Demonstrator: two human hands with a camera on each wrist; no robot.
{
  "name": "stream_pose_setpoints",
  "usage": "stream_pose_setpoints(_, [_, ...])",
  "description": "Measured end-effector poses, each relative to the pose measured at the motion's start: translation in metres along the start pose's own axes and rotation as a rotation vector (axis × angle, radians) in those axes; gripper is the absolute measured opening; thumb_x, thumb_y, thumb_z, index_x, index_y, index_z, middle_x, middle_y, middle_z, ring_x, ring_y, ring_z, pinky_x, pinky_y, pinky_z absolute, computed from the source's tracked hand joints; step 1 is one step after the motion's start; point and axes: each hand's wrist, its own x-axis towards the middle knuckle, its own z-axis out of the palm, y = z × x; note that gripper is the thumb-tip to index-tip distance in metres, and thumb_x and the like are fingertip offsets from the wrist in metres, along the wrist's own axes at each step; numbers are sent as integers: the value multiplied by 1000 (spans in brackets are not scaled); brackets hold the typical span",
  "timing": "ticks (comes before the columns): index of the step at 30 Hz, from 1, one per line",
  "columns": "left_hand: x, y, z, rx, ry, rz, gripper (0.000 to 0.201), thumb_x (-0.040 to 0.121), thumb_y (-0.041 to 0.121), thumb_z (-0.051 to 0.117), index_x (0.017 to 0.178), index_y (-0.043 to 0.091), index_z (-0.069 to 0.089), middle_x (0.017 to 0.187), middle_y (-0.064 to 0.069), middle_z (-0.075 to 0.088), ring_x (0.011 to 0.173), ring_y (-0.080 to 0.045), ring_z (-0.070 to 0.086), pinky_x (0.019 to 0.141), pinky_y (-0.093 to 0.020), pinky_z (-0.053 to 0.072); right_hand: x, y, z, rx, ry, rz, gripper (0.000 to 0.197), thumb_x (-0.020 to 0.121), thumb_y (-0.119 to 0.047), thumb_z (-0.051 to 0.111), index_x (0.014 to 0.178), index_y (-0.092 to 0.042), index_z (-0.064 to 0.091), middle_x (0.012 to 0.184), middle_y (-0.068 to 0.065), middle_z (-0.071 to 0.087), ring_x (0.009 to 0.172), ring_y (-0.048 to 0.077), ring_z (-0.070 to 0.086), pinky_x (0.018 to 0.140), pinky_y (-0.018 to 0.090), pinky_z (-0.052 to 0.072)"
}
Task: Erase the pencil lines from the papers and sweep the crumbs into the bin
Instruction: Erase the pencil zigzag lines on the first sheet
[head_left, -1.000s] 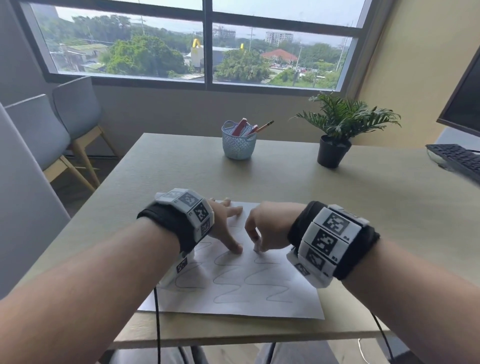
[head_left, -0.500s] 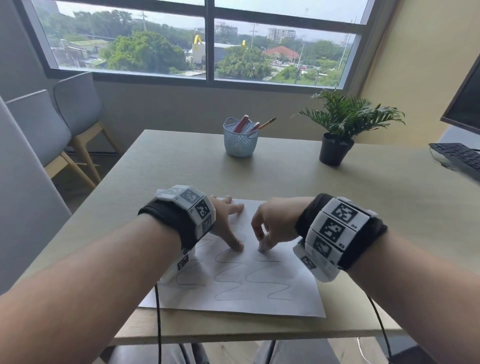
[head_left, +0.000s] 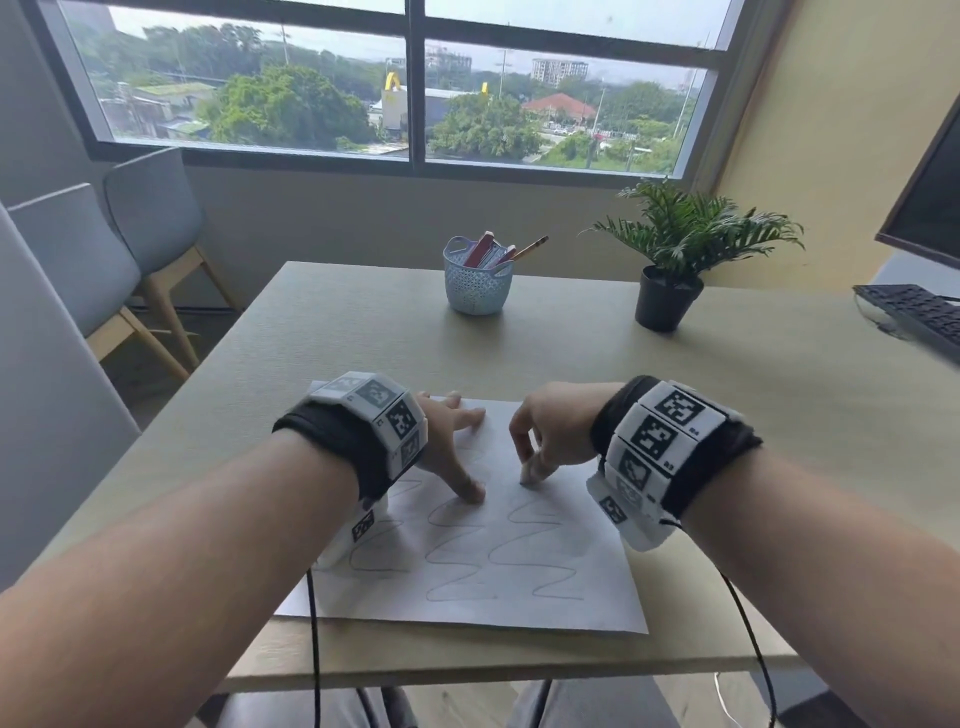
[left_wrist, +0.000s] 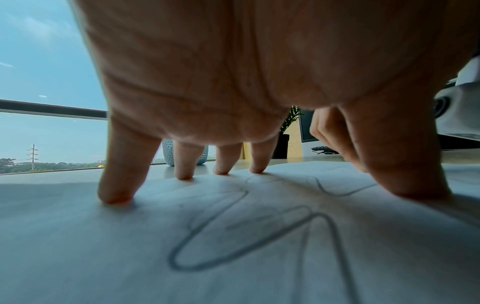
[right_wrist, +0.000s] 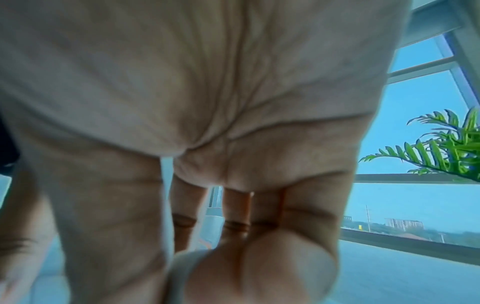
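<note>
A white sheet of paper (head_left: 519, 582) with wavy pencil lines (head_left: 540, 561) lies on the near part of the table. My left hand (head_left: 452, 441) is spread, and its straight fingertips (left_wrist: 114, 197) press the sheet (left_wrist: 103, 257) down at its upper left. To its right, my right hand (head_left: 550, 436) pinches a small white eraser (head_left: 530, 474) whose tip touches the paper at the top of the right-hand line. In the right wrist view the curled fingers (right_wrist: 259, 273) hide most of the eraser. No bin is in view.
A light-blue basket (head_left: 477, 288) with pens and a pencil stands at the table's far middle. A potted plant (head_left: 670, 291) is at the far right, a keyboard (head_left: 919, 317) and monitor beyond it. Two chairs (head_left: 104, 260) stand left of the table (head_left: 727, 415).
My right hand with the eraser has shifted slightly up and right on the paper. The left hand keeps pressing the same spot.
</note>
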Motion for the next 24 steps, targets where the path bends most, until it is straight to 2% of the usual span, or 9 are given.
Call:
stream_pose_setpoints(2, [-1,0,0,-2,0,-1,109,67,76,61,150,43,-3,159,12,-8,147,-23,-1,117,-50,8,-1,-4,1,-33,10,-9,21,85,-31,71,100,-17,69,90,-1,64,77,15,54,54,20,38])
stream_pose_setpoints(4, [-1,0,0,3,-1,-2,109,67,76,61,150,43,-3,159,11,-8,147,-23,-1,117,-50,8,-4,-7,5,-81,-13,-37,20,87,-28,69,102,-15,69,92,-1,64,76,15,52,50,19,33])
stream_pose_setpoints(8, [-2,1,-1,11,-6,-3,110,68,76,60,150,43,-4,159,11,-8,147,-23,0,116,-49,8,-8,-7,6,-86,-44,-56,22,85,-33,70,101,-17,69,101,0,67,78,15,54,54,21,37])
stream_pose_setpoints(14, [-3,2,-1,12,-1,-8,109,68,75,61,150,43,-4,159,11,-8,147,-22,1,116,-47,8,-2,2,4,-53,26,-31,17,85,-29,70,97,-16,68,89,0,65,76,16,55,51,18,35])
stream_pose_setpoints(18, [-2,1,-1,16,-1,-8,110,68,77,60,150,43,-4,159,11,-8,147,-22,0,115,-48,7,-9,3,8,-29,-38,-55,20,83,-34,72,96,-19,70,97,1,69,76,14,57,57,22,42])
stream_pose_setpoints(21, [-2,1,-1,13,-3,-5,110,67,77,61,150,44,-4,159,10,-9,147,-23,-1,115,-48,8,-4,7,3,-22,-22,-18,21,83,-36,73,95,-19,68,97,0,67,79,16,56,65,27,45])
stream_pose_setpoints(24, [-1,0,-1,8,-8,-6,110,67,77,61,149,44,-4,159,11,-9,147,-23,-1,116,-49,7,-1,6,1,-49,16,-1,16,84,-31,72,93,-18,67,86,-2,62,74,16,54,56,22,40])
